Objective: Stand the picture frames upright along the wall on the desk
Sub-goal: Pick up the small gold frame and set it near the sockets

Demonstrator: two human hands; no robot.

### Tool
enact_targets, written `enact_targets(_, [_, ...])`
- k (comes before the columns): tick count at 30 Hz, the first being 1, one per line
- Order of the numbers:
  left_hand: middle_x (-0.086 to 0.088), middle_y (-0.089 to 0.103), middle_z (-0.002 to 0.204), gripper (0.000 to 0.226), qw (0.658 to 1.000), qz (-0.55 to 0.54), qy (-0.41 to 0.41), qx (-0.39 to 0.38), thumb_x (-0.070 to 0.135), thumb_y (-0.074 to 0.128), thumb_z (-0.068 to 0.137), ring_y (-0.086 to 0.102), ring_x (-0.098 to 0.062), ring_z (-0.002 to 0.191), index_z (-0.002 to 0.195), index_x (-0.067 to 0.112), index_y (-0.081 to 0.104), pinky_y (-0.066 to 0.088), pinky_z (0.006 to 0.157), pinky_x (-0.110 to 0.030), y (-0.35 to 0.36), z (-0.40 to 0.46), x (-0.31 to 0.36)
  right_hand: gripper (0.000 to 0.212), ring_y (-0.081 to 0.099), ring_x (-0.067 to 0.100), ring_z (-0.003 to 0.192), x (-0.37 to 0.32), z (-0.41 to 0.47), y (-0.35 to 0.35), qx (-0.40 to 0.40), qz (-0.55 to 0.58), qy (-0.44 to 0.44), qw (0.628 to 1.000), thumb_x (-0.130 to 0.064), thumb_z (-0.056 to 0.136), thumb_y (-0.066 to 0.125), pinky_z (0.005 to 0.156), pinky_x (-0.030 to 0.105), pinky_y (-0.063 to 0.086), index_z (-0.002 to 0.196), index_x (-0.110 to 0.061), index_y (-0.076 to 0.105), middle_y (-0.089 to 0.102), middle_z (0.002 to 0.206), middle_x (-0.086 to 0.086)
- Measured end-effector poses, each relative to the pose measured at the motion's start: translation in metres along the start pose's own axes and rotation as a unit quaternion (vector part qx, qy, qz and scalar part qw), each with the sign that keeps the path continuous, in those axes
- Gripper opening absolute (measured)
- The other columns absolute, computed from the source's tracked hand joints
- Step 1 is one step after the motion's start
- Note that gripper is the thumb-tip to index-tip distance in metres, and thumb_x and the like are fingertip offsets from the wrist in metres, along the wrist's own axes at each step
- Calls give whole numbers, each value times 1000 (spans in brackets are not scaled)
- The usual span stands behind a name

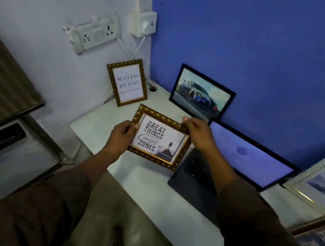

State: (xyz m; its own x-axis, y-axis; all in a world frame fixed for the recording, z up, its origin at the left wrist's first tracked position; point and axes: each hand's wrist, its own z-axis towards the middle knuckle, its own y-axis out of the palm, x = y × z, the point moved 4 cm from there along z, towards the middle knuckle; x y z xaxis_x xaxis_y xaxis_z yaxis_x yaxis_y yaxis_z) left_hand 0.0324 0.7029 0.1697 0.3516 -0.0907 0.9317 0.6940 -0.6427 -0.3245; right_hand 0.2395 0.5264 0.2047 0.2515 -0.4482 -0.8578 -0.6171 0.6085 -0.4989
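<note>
Both of my hands hold a gold-framed picture [158, 137] reading "Great Things... Comfort Zones" above the white desk [145, 184]. My left hand [119, 135] grips its left edge and my right hand [196, 132] grips its top right corner. A gold-framed "Success... Journey" picture [127, 82] stands upright against the white wall at the desk's far left corner. A black-framed car picture [201, 94] stands leaning against the blue wall. Two more frames, a pale textured frame [318, 184] and a "Focus" print [321, 245] below it, lie at the right edge, cut off by the view.
An open dark laptop [234, 163] with a lit screen sits on the desk right of the held frame. A wall socket strip [92, 35] and a plug with a white cable [144, 24] sit above the corner. A grey appliance [6, 143] stands left of the desk.
</note>
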Motion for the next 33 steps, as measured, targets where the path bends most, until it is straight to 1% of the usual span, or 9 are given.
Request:
enact_targets(4, [-5, 78, 99, 32, 995, -79, -45, 44, 37, 54, 103, 75, -26, 94, 109, 8, 68, 62, 81, -42, -41, 31, -26, 47, 69, 22, 103, -3, 9, 48, -26, 63, 79, 995, -64, 99, 41, 82, 34, 53, 113, -25, 62, 70, 115, 3])
enact_targets(7, [-6, 78, 103, 31, 991, -104, -56, 55, 36, 53, 104, 76, -22, 91, 110, 9, 68, 62, 73, -34, -61, 47, -34, 40, 73, 22, 95, -18, 11, 96, -42, 160, 122, 979, -56, 104, 38, 80, 35, 56, 110, -26, 62, 73, 109, 3])
enact_targets(9, [-8, 78, 107, 35, 987, -131, -82, 37, 40, 49, 105, 76, -17, 85, 110, 12, 70, 61, 73, -32, -69, 53, -37, 43, 77, 25, 92, -27, 15, 118, -11, 231, 148, 962, -52, 105, 40, 83, 41, 62, 117, -20, 66, 78, 109, 6])
enact_targets(11, [-9, 79, 107, 47, 976, -167, -136, -3, 54, 40, 104, 78, -23, 91, 107, 21, 74, 61, 87, -41, -74, 59, -43, 45, 78, 29, 93, -31, 23, 130, 19, 263, 164, 950, -49, 105, 42, 88, 50, 62, 120, -17, 69, 79, 109, 9])
enact_targets(15, [-13, 77, 116, 72, 935, -259, -236, -54, 67, 23, 100, 74, -32, 108, 122, 19, 73, 50, 106, -52, -87, 72, -58, 43, 79, 30, 91, -32, 38, 141, 34, 252, 162, 953, -47, 104, 45, 87, 52, 62, 117, -17, 72, 80, 105, 8])
enact_targets(20, [-12, 69, 135, 76, 904, -298, -268, -148, 75, 24, 96, 66, -37, 123, 136, 27, 65, 42, 113, -60, -74, 87, -62, 41, 79, 27, 90, -31, 53, 141, 35, 253, 157, 954, -45, 105, 45, 81, 45, 64, 113, -16, 72, 80, 103, 6])
enact_targets(25, [-15, 66, 138, 89, 882, -326, -282, -189, 82, 20, 91, 62, -37, 128, 139, 22, 64, 40, 114, -57, -55, 106, -48, 44, 77, 27, 95, -15, 76, 127, 27, 242, 155, 957, -49, 104, 43, 80, 42, 63, 116, -17, 71, 80, 106, 5])
enact_targets(30, [-16, 70, 131, 93, 884, -330, -276, -182, 86, 23, 87, 67, -38, 120, 133, 20, 68, 49, 104, -54, -45, 125, -32, 55, 77, 25, 100, -1, 98, 120, -23, 237, 143, 961, -67, 94, 48, 91, 51, 60, 123, -25, 67, 78, 113, 2])
enact_targets(33, [-16, 70, 132, 92, 887, -326, -278, -172, 86, 27, 86, 66, -39, 122, 134, 19, 67, 43, 110, -59, -34, 138, -36, 62, 75, 21, 102, 11, 111, 117, -44, 204, 140, 968, -76, 86, 50, 94, 50, 60, 122, -28, 64, 77, 114, 0])
